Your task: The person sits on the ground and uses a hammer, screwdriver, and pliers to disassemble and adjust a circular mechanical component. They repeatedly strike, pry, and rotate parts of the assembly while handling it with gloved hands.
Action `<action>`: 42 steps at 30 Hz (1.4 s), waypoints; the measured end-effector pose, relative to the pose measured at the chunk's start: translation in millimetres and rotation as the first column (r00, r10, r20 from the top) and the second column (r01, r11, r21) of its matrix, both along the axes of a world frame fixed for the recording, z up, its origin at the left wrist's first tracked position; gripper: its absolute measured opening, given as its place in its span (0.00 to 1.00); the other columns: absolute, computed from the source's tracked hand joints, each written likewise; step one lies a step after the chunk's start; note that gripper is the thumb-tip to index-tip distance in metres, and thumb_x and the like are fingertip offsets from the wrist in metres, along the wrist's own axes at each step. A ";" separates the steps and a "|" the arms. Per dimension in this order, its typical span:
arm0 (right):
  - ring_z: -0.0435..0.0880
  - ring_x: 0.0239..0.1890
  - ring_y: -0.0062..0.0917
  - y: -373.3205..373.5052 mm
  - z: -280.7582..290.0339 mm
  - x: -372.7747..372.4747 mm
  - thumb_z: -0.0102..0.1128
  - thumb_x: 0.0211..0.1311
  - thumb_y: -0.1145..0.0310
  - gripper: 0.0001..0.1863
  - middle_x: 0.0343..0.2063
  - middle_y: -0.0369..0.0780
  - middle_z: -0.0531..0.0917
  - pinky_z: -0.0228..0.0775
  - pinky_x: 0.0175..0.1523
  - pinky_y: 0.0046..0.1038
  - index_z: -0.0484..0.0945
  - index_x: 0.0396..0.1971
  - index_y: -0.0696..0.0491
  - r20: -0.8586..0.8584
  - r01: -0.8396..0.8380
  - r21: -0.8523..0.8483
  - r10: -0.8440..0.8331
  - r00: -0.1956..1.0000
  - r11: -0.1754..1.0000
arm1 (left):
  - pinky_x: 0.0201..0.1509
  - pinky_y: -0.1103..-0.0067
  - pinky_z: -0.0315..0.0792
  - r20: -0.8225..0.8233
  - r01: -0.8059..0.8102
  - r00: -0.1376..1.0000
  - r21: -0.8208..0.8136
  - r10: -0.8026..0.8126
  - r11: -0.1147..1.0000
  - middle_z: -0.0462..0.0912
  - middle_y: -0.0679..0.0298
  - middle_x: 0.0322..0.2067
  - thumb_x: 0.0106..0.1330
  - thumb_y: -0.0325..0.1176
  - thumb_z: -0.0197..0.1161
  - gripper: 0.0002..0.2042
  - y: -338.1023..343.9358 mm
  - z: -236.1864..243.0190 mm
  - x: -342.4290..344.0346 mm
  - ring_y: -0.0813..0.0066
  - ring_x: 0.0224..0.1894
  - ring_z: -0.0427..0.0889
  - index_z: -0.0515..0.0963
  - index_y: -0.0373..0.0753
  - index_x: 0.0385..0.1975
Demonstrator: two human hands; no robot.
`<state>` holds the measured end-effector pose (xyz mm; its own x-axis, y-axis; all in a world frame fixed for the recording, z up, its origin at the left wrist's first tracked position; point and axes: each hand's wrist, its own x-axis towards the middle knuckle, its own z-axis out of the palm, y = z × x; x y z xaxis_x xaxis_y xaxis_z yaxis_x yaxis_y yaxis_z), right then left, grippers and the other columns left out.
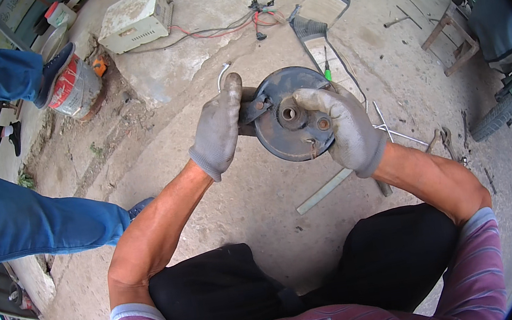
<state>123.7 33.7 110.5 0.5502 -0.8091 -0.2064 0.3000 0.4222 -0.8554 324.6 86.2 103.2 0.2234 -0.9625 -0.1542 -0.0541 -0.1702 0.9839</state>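
A round, dark drum-brake backing plate [273, 132] is held up over the ground, in front of my knees. It has a raised hub with a hole at its centre and a smaller rusty bushing lower right. My gloved left hand [219, 129] is closed on the lever arm at the plate's left edge, thumb pointing up. My gloved right hand [353, 130] grips the right edge, with fingers reaching over the face to the hub. The plate's underside and some right fingertips are hidden.
Beyond the plate lies a green-handled screwdriver [327, 72]. A cross wrench [389, 127], pliers [444, 141] and a flat metal strip [324, 191] lie right. Another person's blue-trousered leg [47, 212] stands left, near a bucket [82, 93]. A white metal box [135, 21] and cables [231, 27] lie farther off.
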 end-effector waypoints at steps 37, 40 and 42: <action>0.85 0.41 0.18 5.6 24.2 -4.4 0.63 0.68 0.68 0.15 0.41 0.40 0.85 0.79 0.48 0.22 0.77 0.47 0.63 -0.139 -0.033 -0.191 0.006 0.990 0.981 | 0.49 0.72 0.82 -0.296 -0.193 0.941 -0.066 0.166 0.979 0.84 0.50 0.45 0.74 0.69 0.36 0.43 -13.8 -0.2 2.6 0.68 0.44 0.85 0.75 0.27 0.56; 0.84 0.42 0.17 1.4 13.1 -1.3 0.63 0.68 0.68 0.14 0.41 0.38 0.85 0.77 0.47 0.21 0.78 0.47 0.62 -0.096 -0.004 -0.208 -0.016 0.995 0.978 | 0.43 0.75 0.80 -0.160 -0.095 0.984 -0.065 0.084 0.993 0.83 0.57 0.36 0.75 0.68 0.37 0.39 2.9 -14.3 -13.6 0.72 0.37 0.83 0.77 0.31 0.51; 0.84 0.41 0.16 4.9 14.7 -0.6 0.63 0.67 0.68 0.14 0.40 0.38 0.85 0.76 0.46 0.20 0.78 0.47 0.61 -0.078 0.046 -0.121 -0.056 0.995 0.992 | 0.40 0.76 0.79 -0.218 -0.154 0.964 -0.005 0.149 0.988 0.82 0.60 0.36 0.74 0.69 0.38 0.39 7.1 -20.6 -32.1 0.74 0.35 0.81 0.78 0.33 0.49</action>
<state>123.1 38.7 125.2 0.4929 -0.8573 -0.1487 0.2466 0.3015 -0.9210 292.5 93.4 82.6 0.3302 -0.9237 -0.1942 0.1855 -0.1382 0.9729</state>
